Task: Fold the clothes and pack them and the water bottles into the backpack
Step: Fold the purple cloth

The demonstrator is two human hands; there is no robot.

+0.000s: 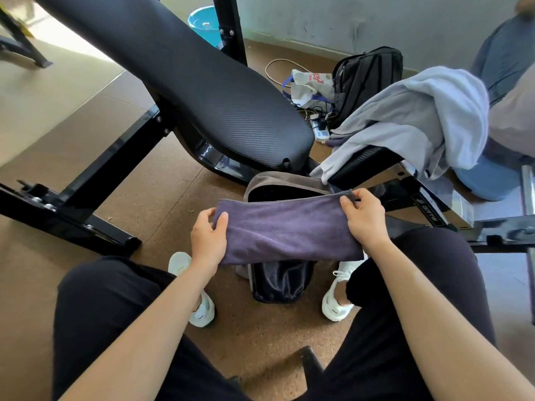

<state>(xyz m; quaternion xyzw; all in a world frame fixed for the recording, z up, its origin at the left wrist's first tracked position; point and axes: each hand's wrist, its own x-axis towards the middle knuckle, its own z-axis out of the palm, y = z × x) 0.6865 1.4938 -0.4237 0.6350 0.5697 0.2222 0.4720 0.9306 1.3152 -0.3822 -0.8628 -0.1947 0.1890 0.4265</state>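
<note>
The long black ribbed weight-bench pad (pixel 202 91) slants across the far left, its steel frame close behind the packing spot. To the right a heap of pale grey clothes (pixel 419 117) lies unfolded over a black padded counter (pixel 364 166), overhanging its near edge. On the floor between the person's white shoes stands the dark backpack with a brown-trimmed mouth (pixel 278 183), open upward. The folded purple terry cloth (pixel 289 230) is stretched level directly above that mouth, the left hand (pixel 208 241) and right hand (pixel 366 218) each pinching a short end. This looks like the packing step for the first piece: the next move likely calls for bringing the ends together, since the cloth spans wider than the opening, then lowering straight down. Knees and the counter's frame hem the sides; above is free. No water bottles are in sight
</note>
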